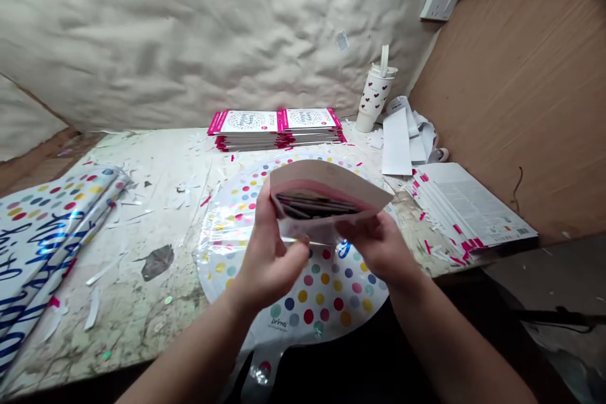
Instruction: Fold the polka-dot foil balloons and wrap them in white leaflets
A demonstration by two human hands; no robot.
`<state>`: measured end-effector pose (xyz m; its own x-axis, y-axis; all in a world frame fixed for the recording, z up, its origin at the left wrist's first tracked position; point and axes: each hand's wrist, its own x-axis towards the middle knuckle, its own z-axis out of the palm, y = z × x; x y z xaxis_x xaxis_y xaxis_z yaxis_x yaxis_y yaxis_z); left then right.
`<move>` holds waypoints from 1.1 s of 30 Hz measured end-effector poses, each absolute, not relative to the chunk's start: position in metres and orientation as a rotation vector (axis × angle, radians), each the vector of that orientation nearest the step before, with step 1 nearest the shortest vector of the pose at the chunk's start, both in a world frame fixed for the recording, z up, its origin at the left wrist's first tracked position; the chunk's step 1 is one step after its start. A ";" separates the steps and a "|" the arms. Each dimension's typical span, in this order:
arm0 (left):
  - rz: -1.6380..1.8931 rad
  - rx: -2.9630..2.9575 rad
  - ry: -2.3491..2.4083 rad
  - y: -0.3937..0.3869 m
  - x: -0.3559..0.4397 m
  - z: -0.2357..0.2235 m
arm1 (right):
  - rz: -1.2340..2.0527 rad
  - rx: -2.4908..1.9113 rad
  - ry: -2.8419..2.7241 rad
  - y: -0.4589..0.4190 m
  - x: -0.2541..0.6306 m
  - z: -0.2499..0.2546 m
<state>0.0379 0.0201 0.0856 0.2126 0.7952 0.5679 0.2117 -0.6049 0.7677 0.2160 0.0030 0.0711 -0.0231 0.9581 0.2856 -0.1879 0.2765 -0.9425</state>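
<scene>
My left hand point(271, 259) and my right hand point(379, 246) both grip a folded pink-edged card packet point(326, 192), held open like a sleeve with a folded foil piece showing inside it. The packet hovers above a flat round foil balloon point(322, 293) with coloured polka dots, lying on the table right in front of me. My left fingers pinch the packet's left lower edge; my right fingers hold its lower right side.
A stack of pink-bordered printed cards point(279, 129) lies at the back. Flat polka-dot balloons point(42, 227) are piled at the left. A pile of white printed cards point(468, 208) lies at the right, by a heart-patterned cup point(376, 98). Paper scraps litter the worn table point(156, 202).
</scene>
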 end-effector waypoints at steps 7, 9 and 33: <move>1.350 1.649 0.988 0.011 0.031 0.089 | 1.078 -0.871 -1.313 0.004 0.220 0.079; 1.297 1.603 1.002 0.007 0.025 0.092 | 1.076 -0.877 -1.339 0.006 0.225 0.086; 0.783 1.055 1.067 0.010 0.010 0.052 | 1.091 -1.357 -1.471 0.058 0.228 0.056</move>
<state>0.0096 0.0102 0.0523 0.3142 0.9000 -0.3022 -0.0182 0.3240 0.9459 0.2281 0.0578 0.0563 -0.0655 0.9977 0.0197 0.2712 0.0368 -0.9618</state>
